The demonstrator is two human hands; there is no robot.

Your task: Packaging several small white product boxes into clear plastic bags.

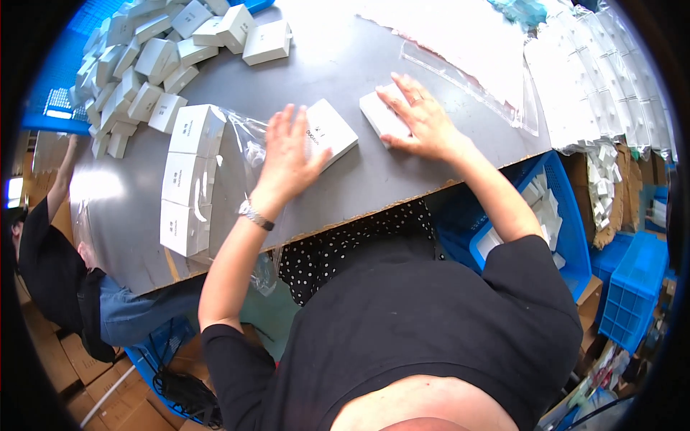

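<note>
My left hand (287, 159) lies nearly flat, fingers stretched, at the left edge of a white box (332, 129) with small dark print. Its thumb reaches over the box's near part, and a metal-band watch (255, 214) circles the wrist. My right hand (425, 123) grips a second white box (374, 115), thumb at the near side and fingers over the far side. Left of my left hand, clear plastic film (248, 144) wraps a row of three white boxes (183, 183) near the table's front edge.
A heap of white boxes (154, 61) spills from a blue crate (61, 79) at far left. Clear plastic sheeting (467, 43) covers the far right. A blue bin (560, 208) holding white pieces stands below the table (316, 208). At left sits another person (54, 266).
</note>
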